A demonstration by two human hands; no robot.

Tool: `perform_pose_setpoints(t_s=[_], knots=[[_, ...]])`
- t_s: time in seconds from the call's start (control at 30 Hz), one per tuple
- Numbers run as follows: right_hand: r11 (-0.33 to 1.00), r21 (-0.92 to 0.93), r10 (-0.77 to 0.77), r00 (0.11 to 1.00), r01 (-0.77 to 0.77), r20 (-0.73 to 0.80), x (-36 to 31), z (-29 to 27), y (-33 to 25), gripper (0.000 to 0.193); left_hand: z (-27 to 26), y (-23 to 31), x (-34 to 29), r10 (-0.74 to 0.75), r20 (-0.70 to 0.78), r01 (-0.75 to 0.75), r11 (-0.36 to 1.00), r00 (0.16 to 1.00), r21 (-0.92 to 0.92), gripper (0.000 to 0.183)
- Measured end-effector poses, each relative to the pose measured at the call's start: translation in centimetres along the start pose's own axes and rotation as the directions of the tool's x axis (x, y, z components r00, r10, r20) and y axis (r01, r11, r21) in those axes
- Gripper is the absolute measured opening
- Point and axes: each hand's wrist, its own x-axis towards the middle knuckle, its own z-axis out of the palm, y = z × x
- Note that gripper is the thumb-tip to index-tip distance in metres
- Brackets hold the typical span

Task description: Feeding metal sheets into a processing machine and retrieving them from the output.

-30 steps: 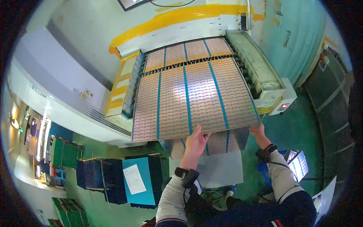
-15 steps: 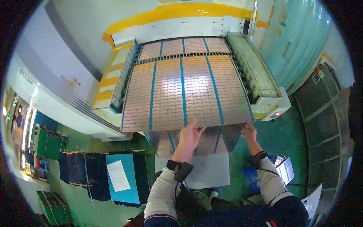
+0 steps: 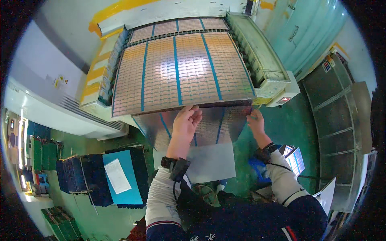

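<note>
- The left forearm [image 3: 161,197] reaches forward, leaning slightly to the right.
- The left hand [image 3: 185,125] is half open, with fingers loosely bent.
- The right forearm [image 3: 284,177] slants inward.
- The right hand [image 3: 256,123] has bent fingers; its grip is not clear.

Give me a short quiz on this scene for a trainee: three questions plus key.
1. How many wide blue stripes run between the side edges of the large rectangular copper-coloured panel with the bright reflection?
2. True or false: the white rectangular paper sheet lies on the flat blue board.
3. Which of the person's own hands is closer to that panel's near right corner?

Key: 1. three; 2. true; 3. the bare right hand.
</note>
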Motion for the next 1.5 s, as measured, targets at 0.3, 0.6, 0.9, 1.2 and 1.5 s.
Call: perform_pose_setpoints(t_s=[0.3,0.6,0.9,1.2,1.5], knots=[[0.822,-0.495,0.030,0.846,0.282,0.532,1.3,-5.8,-5.7,0.038,-1.1,2.0,-3.6,0.195,-0.104,-0.198,0.980,0.975,-0.021,0.026],[0.367,-0.512,-0.011,0.553,0.777,0.833,-4.7,3.7,-7.5,0.033,-1.4,0.2,-6.8,0.257,-0.070,-0.261,0.964,0.964,-0.057,0.019],[0.463,-0.239,-0.123,0.329,0.854,0.936,-12.2,14.4,-5.9,0.023,-0.9,-1.8,-8.4,0.467,-0.096,-0.456,0.883,0.879,0.115,0.017],[0.315,-0.291,-0.140,0.347,0.904,0.927,-16.0,14.3,-3.3,0.028,-1.7,-2.7,-8.6,0.325,-0.150,-0.342,0.934,0.934,-0.105,0.013],[0.331,-0.211,-0.232,0.296,0.920,0.927,-16.0,14.5,-2.0,0.026,-3.0,-3.7,-8.1,0.392,-0.187,-0.417,0.901,0.901,-0.119,0.013]])
